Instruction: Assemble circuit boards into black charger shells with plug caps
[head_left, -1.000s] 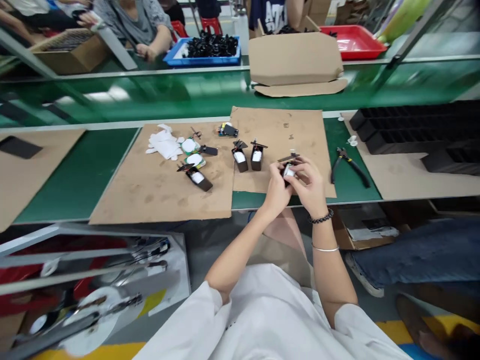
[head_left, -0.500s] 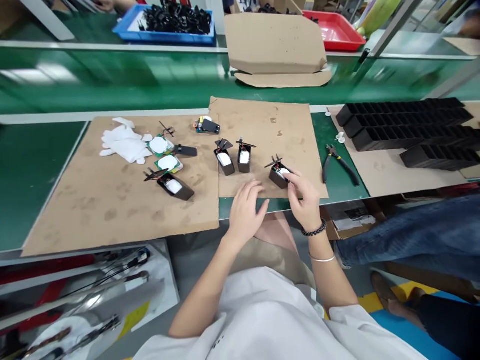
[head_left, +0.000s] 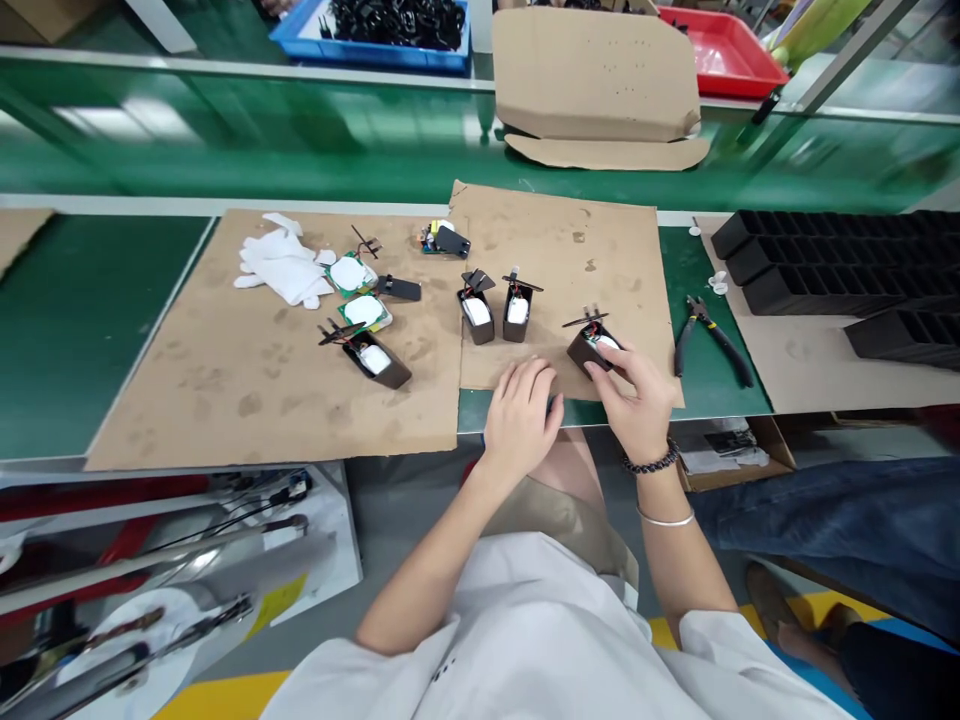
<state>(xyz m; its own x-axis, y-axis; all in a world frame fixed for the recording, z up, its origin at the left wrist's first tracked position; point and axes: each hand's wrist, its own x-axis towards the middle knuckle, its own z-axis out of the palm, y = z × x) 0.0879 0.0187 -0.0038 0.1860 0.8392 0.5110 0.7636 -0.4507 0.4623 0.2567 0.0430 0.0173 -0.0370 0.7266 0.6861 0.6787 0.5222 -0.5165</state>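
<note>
My right hand (head_left: 636, 405) grips the right end of a small black adapter housing (head_left: 586, 350) between thumb and fingers. The housing lies tilted on the cardboard, with a white pad inside and a black plug plate with prongs at its far end. My left hand (head_left: 521, 415) lies flat at the cardboard's front edge, holding nothing. Two similar housings, one (head_left: 478, 318) beside another (head_left: 517, 312), stand just beyond it. Farther left lies one more filled housing (head_left: 386, 365), near two circuit boards with white pads, one (head_left: 349, 273) behind the other (head_left: 365, 312).
Diagonal cutters (head_left: 709, 335) lie on the green bench right of the cardboard (head_left: 300, 410). Rows of black housings (head_left: 825, 285) stand at far right. White gloves (head_left: 283, 262) and a loose circuit board (head_left: 442, 238) lie left and behind. Another person's legs (head_left: 832, 515) are at right.
The camera view has turned, so the bench appears shifted right. My right thumb has come up against the housing, which is turned slightly. My left hand stays at the cardboard edge.
</note>
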